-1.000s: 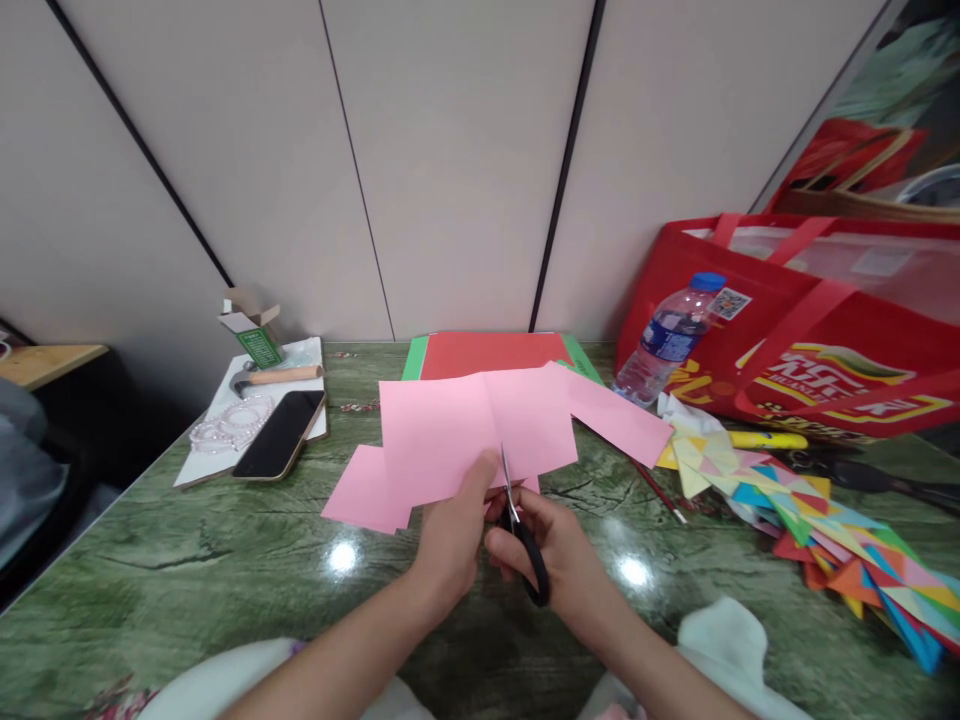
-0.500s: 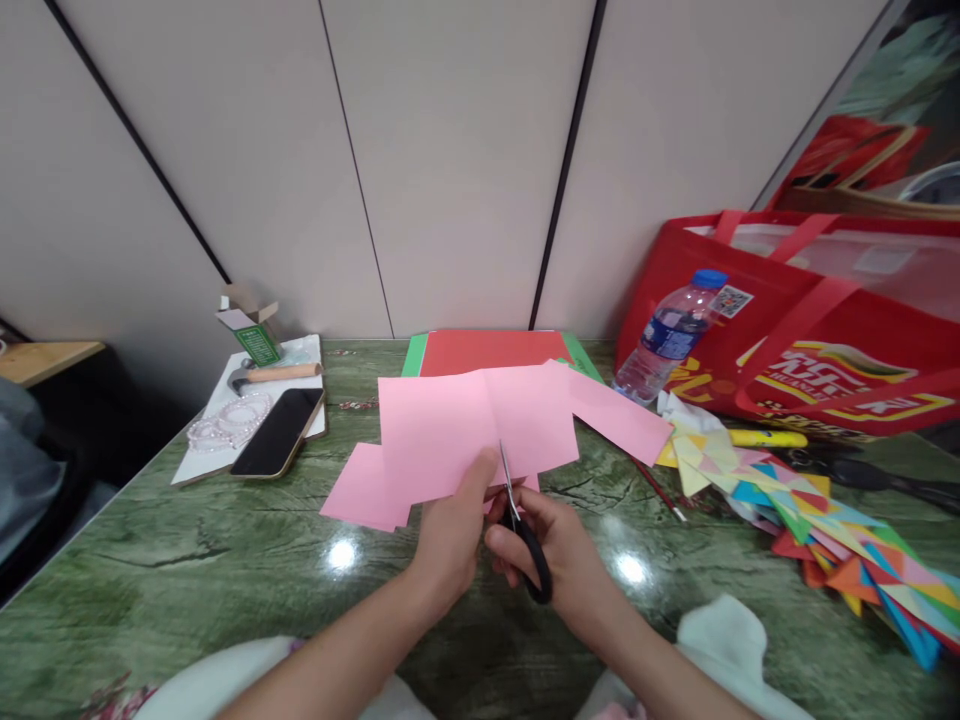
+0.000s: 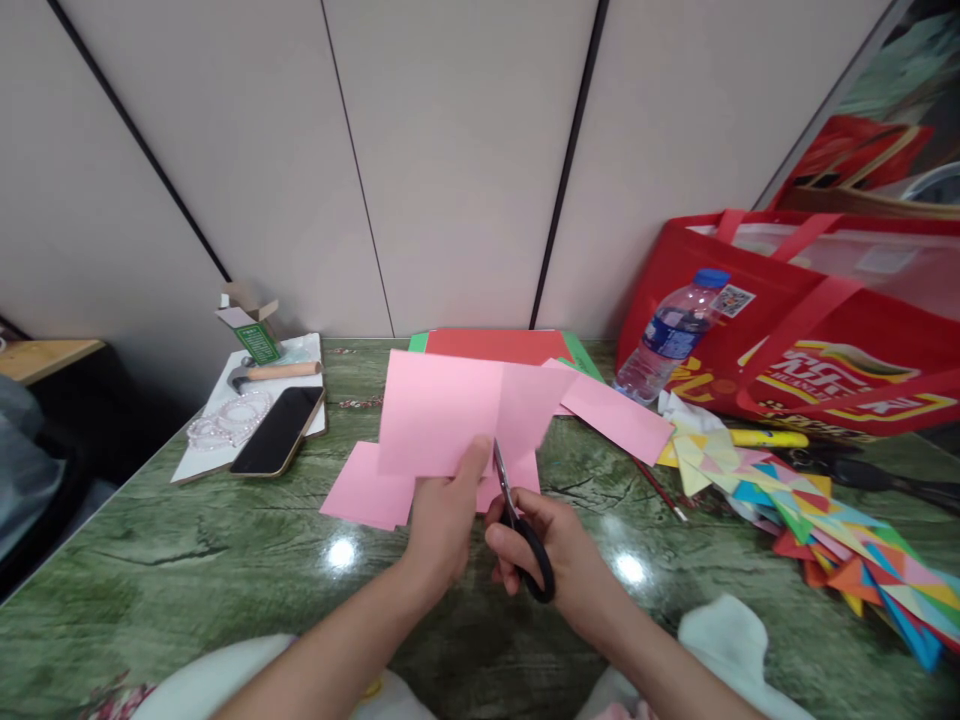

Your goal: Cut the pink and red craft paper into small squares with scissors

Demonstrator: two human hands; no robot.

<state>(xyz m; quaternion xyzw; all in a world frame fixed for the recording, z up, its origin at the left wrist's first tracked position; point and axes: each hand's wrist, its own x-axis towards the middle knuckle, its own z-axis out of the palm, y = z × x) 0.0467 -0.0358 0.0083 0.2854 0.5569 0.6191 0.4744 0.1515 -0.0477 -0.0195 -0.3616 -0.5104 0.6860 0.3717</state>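
Observation:
In the middle of the head view, a creased sheet of pink paper (image 3: 442,415) is held up above the table. My left hand (image 3: 442,525) pinches its lower edge near the crease, thumb on the near side. My right hand (image 3: 551,545) grips a pair of scissors (image 3: 534,555) with black handles. The blades point up and lie at the paper's lower edge beside the crease, next to my left thumb. More pink paper pieces (image 3: 367,487) lie on the table at the left, under the held sheet, and a pink strip (image 3: 619,412) lies at the right.
Red and green sheets (image 3: 487,345) lie by the wall. A phone (image 3: 279,430), a hammer (image 3: 277,373), beads (image 3: 229,420) and a small green box (image 3: 255,335) are at the left. A water bottle (image 3: 671,335), a red bag (image 3: 825,330), a pencil (image 3: 660,488) and a folded-paper chain (image 3: 817,520) stand or lie right.
The pink sheet has tilted and turned, its left part raised and its right part bent away. The scissor blades have shifted slightly left against the crease.

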